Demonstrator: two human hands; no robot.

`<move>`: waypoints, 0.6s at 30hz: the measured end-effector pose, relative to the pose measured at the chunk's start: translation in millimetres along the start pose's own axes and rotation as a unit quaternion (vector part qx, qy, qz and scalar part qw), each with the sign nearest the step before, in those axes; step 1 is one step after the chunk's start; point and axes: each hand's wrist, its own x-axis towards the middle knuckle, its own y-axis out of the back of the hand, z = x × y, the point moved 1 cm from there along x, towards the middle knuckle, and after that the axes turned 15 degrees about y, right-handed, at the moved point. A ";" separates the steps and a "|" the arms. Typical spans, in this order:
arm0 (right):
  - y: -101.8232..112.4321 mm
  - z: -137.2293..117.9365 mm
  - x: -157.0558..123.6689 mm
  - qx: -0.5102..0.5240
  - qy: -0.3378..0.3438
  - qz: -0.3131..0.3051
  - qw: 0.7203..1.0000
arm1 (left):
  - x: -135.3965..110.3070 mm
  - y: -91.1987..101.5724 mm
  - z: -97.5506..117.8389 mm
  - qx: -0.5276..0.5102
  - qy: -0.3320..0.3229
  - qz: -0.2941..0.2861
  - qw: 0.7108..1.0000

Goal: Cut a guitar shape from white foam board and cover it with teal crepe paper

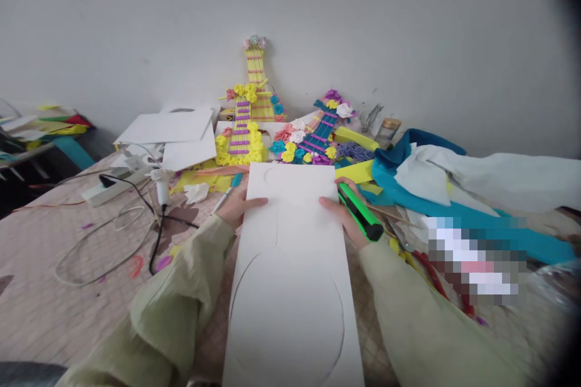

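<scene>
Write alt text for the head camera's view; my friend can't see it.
A person's left fingers and right fingers hold a white board marked with curved lines; the right ones also hold a green-and-black cutter. Colorful flower-trimmed crafts stand behind, before a gray wall.

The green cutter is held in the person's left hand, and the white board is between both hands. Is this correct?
No: the head view shows the green cutter in the right hand. The white board is indeed between that hand and the left hand.

free: above white board [290, 290] | left: cables [157, 248], power strip [106, 192] | ahead: craft guitars [242, 133]
</scene>
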 end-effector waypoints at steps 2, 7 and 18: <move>-4.3 0.8 -0.8 -0.013 0.017 -0.029 0.999 | 4.8 1.6 -7.1 0.006 -0.006 -0.002 1.000; -1.7 -4.6 -4.4 -0.080 0.020 0.035 0.996 | 6.2 9.4 -19.0 0.048 -0.003 0.032 0.998; -2.3 -42.6 -23.0 -0.107 0.034 0.055 0.992 | -22.7 -6.3 -22.8 0.018 0.041 0.044 0.998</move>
